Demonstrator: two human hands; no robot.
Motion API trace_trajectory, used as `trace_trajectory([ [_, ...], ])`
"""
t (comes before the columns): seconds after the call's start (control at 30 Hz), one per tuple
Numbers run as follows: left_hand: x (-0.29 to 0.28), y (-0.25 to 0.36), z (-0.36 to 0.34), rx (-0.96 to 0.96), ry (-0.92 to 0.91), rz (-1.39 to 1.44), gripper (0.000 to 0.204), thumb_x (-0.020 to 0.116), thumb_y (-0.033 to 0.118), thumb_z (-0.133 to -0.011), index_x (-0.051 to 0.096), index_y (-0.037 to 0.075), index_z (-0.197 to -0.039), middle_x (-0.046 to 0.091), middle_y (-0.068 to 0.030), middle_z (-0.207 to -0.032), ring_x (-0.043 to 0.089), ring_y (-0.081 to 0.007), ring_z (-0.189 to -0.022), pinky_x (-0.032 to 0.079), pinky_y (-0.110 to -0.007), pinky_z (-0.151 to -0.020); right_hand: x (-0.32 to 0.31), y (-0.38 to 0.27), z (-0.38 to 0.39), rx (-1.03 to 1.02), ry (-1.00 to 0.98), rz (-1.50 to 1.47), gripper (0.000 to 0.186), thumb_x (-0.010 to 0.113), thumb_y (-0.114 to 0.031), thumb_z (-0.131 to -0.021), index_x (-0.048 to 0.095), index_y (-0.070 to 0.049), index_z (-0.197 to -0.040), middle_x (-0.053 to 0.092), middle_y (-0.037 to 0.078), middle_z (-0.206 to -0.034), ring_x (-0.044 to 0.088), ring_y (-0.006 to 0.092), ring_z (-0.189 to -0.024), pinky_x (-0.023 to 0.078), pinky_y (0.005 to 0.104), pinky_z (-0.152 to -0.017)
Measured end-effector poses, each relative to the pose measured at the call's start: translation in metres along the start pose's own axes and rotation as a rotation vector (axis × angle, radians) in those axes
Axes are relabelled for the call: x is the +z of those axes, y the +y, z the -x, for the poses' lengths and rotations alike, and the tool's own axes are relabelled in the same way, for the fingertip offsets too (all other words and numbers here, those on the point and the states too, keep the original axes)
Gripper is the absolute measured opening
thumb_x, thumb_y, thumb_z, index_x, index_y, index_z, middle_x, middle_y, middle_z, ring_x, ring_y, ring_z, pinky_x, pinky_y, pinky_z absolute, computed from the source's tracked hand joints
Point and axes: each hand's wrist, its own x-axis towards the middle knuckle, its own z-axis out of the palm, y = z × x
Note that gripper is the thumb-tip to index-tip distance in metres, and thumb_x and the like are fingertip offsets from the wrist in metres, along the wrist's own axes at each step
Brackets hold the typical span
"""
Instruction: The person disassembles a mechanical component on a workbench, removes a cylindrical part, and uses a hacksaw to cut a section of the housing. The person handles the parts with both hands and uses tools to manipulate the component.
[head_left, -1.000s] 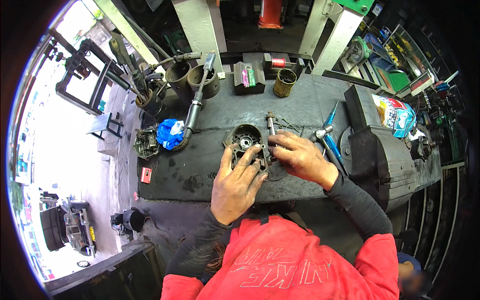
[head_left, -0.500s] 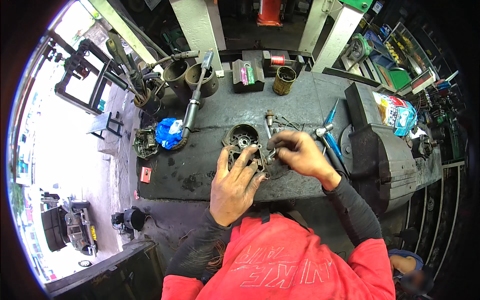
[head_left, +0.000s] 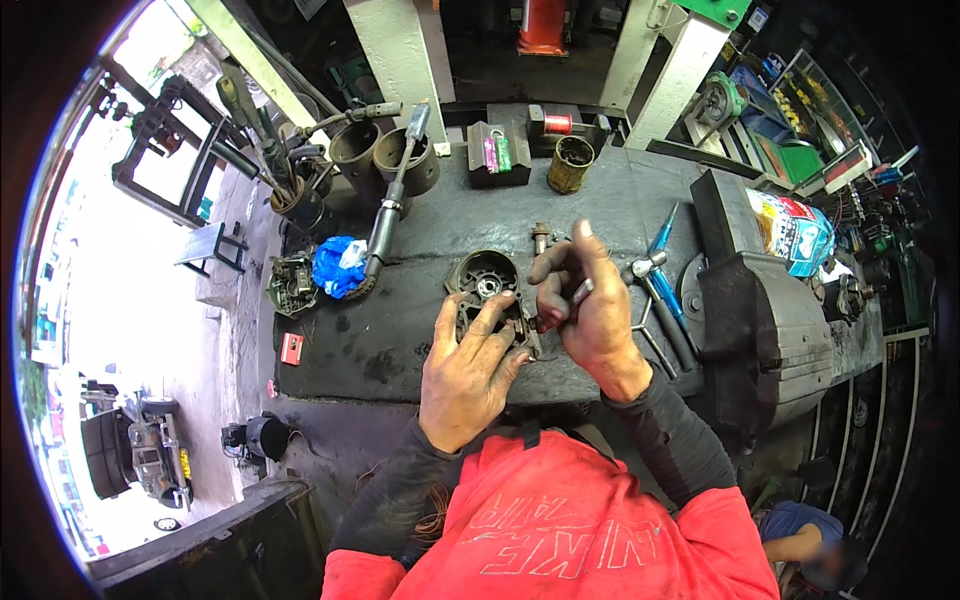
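A dark round-and-flanged metal housing [head_left: 487, 268] lies on the bench in front of me, with a bearing-like ring in its round opening. My left hand [head_left: 470, 375] grips its near part, fingers over the top and thumb at the right side. Just right of the housing, my right hand [head_left: 595, 315] is turned with its thumb up and fingers curled. A short shiny metal rod [head_left: 582, 291] shows in those fingers; its full shape is hidden. Beyond that hand lies a bolt-like metal part [head_left: 541, 236].
A hammer [head_left: 648, 264], a blue-handled tool [head_left: 664, 232] and a thin metal wrench [head_left: 652, 340] lie to the right, beside a big bench vise [head_left: 765, 340]. Far left stand metal cylinders [head_left: 410, 172] with a long tool. A blue bundle [head_left: 340, 266] and rusty can [head_left: 570, 166] also sit there.
My right hand has drawn back from the housing's right edge and rolled over, its thumb now pointing up. The left hand stays on the housing.
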Motion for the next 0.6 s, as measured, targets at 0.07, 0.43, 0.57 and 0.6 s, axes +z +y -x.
trace_trajectory([
  [0.07,0.000,0.000,0.000,-0.005,0.001,0.006,0.028,0.080,0.016,-0.087,0.072,0.001,-0.109,0.063,-0.0103,-0.142,0.050,-0.0489,-0.131,0.046,-0.050,-0.107,-0.001,-0.001,-0.001,0.009,-0.027,-0.017,0.079,0.039,-0.077,-0.102,0.062,-0.004,-0.080,0.044,-0.002,-0.057,0.039,0.0102,-0.051,0.029,0.0269,-0.051],
  [0.43,0.001,-0.002,0.001,0.001,-0.006,-0.003,0.029,0.080,0.017,-0.088,0.072,0.000,-0.111,0.062,-0.0102,-0.143,0.049,-0.0493,-0.132,0.046,-0.051,-0.109,0.011,-0.006,-0.025,0.193,0.134,-0.159,0.055,0.057,-0.055,-0.107,0.056,-0.009,-0.077,0.040,-0.005,-0.060,0.036,0.0066,-0.050,0.031,0.0235,-0.046],
  [0.57,0.002,0.000,0.002,-0.006,0.002,-0.006,0.030,0.080,0.017,-0.088,0.072,0.000,-0.111,0.062,-0.0102,-0.143,0.050,-0.0488,-0.132,0.046,-0.051,-0.108,0.010,-0.006,-0.019,0.117,0.022,-0.023,0.055,0.056,-0.049,-0.108,0.050,-0.010,-0.069,0.037,-0.004,-0.057,0.032,0.0082,-0.048,0.029,0.0254,-0.046],
  [0.6,0.002,0.000,0.002,-0.005,0.009,-0.002,0.030,0.080,0.017,-0.088,0.072,0.000,-0.111,0.062,-0.0103,-0.143,0.050,-0.0488,-0.132,0.046,-0.051,-0.108,0.010,-0.005,-0.014,0.076,-0.014,0.049,0.056,0.055,-0.047,-0.109,0.047,-0.011,-0.067,0.036,-0.003,-0.056,0.030,0.0090,-0.048,0.028,0.0263,-0.046],
])
